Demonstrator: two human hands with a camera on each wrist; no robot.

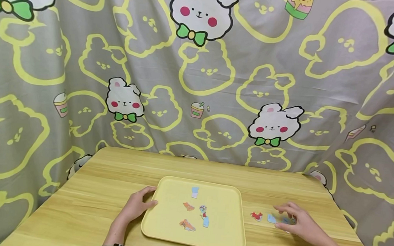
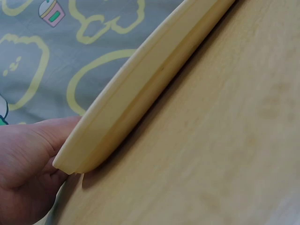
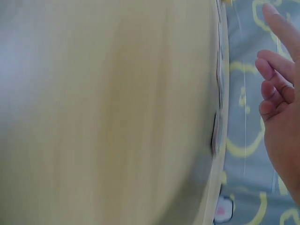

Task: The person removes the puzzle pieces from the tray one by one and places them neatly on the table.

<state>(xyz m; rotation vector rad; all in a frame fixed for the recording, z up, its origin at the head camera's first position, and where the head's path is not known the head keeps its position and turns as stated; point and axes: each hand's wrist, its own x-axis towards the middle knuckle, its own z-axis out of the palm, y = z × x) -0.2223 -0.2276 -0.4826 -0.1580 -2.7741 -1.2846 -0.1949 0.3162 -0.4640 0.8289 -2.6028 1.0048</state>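
My left hand [image 1: 138, 204] grips the left rim of a pale yellow tray [image 1: 169, 233], with the thumb over the rim; the left wrist view shows the hand [image 2: 28, 164] at the tray's corner. Over the wood table to the right of the tray, my right hand [image 1: 299, 222] hovers with its fingers loosely bent and nothing between them. Below its fingertips lie small flat cut-out picture pieces, among them a light blue piece [image 1: 271, 218], partly covered by the hand. A red piece [image 1: 256, 216] lies between them and the tray.
Several flat picture pieces lie on the tray: a blue-and-pink piece [image 1: 195, 192] near the back, a small orange piece [image 1: 188, 206], a larger orange piece [image 1: 187, 225] and a blue piece [image 1: 206, 221]. A patterned grey curtain [image 1: 221, 86] hangs behind the table [image 1: 108, 174].
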